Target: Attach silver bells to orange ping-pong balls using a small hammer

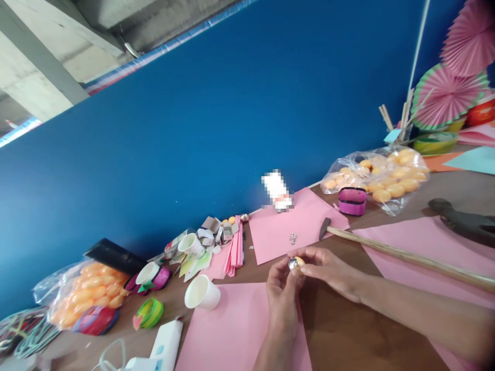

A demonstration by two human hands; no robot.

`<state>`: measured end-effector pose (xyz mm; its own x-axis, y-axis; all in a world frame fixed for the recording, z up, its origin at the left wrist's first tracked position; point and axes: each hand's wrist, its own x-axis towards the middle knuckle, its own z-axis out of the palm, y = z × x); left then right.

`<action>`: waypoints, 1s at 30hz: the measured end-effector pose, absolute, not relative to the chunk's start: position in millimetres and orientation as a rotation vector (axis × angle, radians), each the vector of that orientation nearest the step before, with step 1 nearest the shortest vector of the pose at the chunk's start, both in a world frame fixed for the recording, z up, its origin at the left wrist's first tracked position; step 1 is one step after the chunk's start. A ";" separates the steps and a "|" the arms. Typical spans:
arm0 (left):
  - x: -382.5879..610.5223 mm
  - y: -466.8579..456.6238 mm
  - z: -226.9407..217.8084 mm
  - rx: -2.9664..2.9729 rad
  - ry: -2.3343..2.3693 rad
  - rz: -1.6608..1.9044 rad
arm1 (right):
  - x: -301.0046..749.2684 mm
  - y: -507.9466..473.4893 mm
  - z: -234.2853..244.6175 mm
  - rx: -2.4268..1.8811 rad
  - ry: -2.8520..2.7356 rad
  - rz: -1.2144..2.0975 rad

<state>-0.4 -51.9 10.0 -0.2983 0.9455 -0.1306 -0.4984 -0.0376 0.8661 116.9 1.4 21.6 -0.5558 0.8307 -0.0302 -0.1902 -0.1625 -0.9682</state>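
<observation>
My left hand (pixel 282 291) and my right hand (pixel 327 268) meet over the brown table. Between their fingertips they pinch a small orange-and-silver ball (pixel 296 263), its shiny silver side toward the left and orange showing at the right. The fingers partly cover it, so its exact kind is unclear. Just behind the hands, a few small silver pieces (pixel 293 238) lie on a pink sheet (pixel 270 232). A hammer (pixel 325 228) with a long wooden handle rests to the right, near my right forearm. Another pink sheet (pixel 228 335) lies under and left of my left hand.
A white paper cup (pixel 202 292) stands at left beside a white power strip (pixel 166 342). Bags of orange balls (pixel 398 180) sit at the right and far left (pixel 91 288). A magenta ring (pixel 352 201), a dark tool (pixel 464 221) and a blue partition (pixel 232 113) are also here.
</observation>
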 end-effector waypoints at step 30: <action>-13.5 -46.7 5.4 0.797 1.055 1.606 | 110.5 12.6 11.5 -0.566 -1.639 1.577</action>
<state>-13.5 -46.7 5.4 -0.2693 0.9630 -0.0032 -0.3851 -0.1047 0.9169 110.5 12.6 11.5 -0.5992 0.7685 0.2245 -0.1949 0.1319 -0.9719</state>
